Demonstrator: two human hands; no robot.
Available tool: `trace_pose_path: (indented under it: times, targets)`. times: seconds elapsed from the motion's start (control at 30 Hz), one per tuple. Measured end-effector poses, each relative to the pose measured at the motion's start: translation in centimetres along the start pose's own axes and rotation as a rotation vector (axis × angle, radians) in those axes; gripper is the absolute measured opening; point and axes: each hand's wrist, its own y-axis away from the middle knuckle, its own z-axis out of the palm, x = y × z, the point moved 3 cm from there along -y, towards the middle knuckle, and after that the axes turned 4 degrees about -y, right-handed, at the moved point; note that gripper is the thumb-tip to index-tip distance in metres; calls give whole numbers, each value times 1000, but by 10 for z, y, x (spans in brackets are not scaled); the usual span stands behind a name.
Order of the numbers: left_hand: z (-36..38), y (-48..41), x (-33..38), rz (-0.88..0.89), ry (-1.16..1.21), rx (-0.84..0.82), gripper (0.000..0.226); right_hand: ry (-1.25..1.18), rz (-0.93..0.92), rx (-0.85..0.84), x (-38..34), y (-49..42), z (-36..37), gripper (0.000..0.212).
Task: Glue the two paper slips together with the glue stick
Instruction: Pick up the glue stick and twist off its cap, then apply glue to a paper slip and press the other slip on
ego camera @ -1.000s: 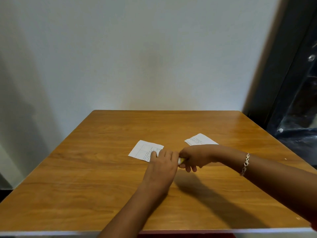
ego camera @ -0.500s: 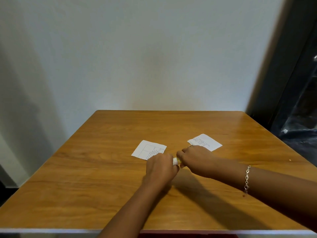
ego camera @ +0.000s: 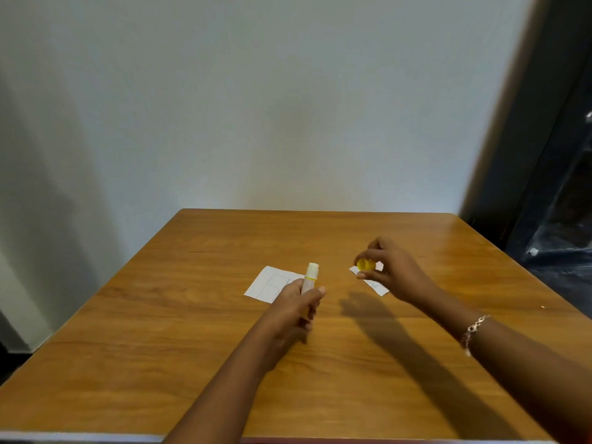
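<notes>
Your white glue stick point(ego camera: 310, 278) w/ a yellow band stands nearly upright in your left hand point(ego camera: 296, 307), uncapped, pale tip up. The left fingers point(ego camera: 315, 294) are curled tight round its lower barrel, so only the top part shows. Its round yellow cap point(ego camera: 366, 264) is apart from it, off to the right. You hold it pinched betw. thumb and fingertips of your right hand point(ego camera: 395, 272), raised above the desk, the other fingers point(ego camera: 373, 248) arched loosely over it.

Count: 1 stick, 1 cap, 2 slips. A white rectangular paper slip point(ego camera: 269, 283) w/ ruled boxes lies flat on the brown wooden desk point(ego camera: 192, 347), just behind your left hand, its right edge hidden by the stick. The second slip point(ego camera: 374, 285), white w/ small print, lies flat to the right, mostly covered by your right hand. The slips are well apart, not touching.

A silver chain bracelet point(ego camera: 474, 331) sits on your right wrist. A plain white wall point(ego camera: 288, 107) stands behind the desk.
</notes>
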Motion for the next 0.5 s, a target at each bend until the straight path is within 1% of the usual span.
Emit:
trace_pose_path:
  times: [0.03,0.1,0.17,0.23,0.33,0.43,0.5]
  targets:
    - [6,-3,0,66,-27,37,13,-164,53,2,-3,4,10,24]
    - [12,-6,-3,199,-99,114,5,-392,145,0,-3,15,26,20]
    - [11,-7,-8,318,-178,184,6,-542,228,40,5,26,31,18]
    - [10,-7,-13,368,-193,224,9,-642,287,84,14,34,33,18]
    - [13,-9,-19,381,-142,232,18,-652,367,119,31,46,36,21]
    - [18,-11,-27,380,-107,218,25,-582,450,172,50,57,34,20]
    - [20,-11,-30,390,-107,218,25,-482,456,151,58,60,33,21]
